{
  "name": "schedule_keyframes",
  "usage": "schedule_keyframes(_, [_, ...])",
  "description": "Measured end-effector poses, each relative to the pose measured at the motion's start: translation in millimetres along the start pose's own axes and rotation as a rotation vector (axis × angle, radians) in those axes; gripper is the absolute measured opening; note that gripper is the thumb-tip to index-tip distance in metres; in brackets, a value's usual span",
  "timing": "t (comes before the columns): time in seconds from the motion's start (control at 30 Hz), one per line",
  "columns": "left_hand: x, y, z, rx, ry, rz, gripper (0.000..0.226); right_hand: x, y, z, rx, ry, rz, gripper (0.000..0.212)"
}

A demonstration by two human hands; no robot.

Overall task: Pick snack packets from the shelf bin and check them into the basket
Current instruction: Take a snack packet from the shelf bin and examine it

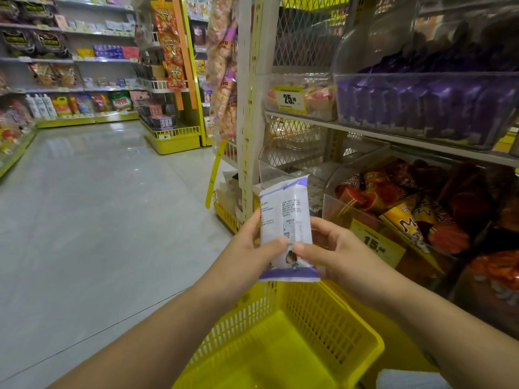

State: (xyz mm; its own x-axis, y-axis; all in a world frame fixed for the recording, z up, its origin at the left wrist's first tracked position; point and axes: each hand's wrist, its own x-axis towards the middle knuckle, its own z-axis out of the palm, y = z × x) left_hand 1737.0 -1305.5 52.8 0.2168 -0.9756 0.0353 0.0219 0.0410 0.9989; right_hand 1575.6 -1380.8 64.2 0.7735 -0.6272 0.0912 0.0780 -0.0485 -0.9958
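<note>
Yellow basket (309, 327) sits below both hands. Clear shelf bin (421, 108) of purple packets stands upper right. Left hand (247, 248) and right hand (334, 254) pinch one white-and-purple snack packet (286, 220) upright above the basket rim.

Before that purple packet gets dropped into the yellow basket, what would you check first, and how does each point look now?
1. Packet held by both the left hand and the right hand: ok.
2. Printed back faces the camera for checking: ok.
3. Text legible: cannot tell, too small.
4. Basket sits directly below the packet: ok.
5. Room in the basket, visible floor bare: ok.
6. Packet seals intact: cannot tell.
</note>
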Motion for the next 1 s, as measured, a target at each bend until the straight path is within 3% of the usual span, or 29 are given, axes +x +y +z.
schedule_keyframes(0.2, [-1,0,0,0.160,-0.098,0.049,0.078,-3,-3,5,-0.092,-0.001,-0.053,0.036])
schedule_keyframes(0.37, [-3,-3,0,0.182,-0.057,0.038,0.097,-5,-4,13,-0.209,0.011,-0.081,0.046])
schedule_keyframes(0.6, [-1,0,-5,0.160,0.105,-0.003,0.074,-2,-1,15,-0.251,-0.014,-0.119,0.048])
schedule_keyframes(0.73, [-2,5,-12,0.190,0.105,-0.010,0.048,-3,2,14,-0.231,-0.043,-0.104,0.048])
schedule_keyframes(1.0, [-5,15,-16,0.226,0.122,0.002,0.027,-5,-3,14,-0.184,-0.100,-0.112,0.046])
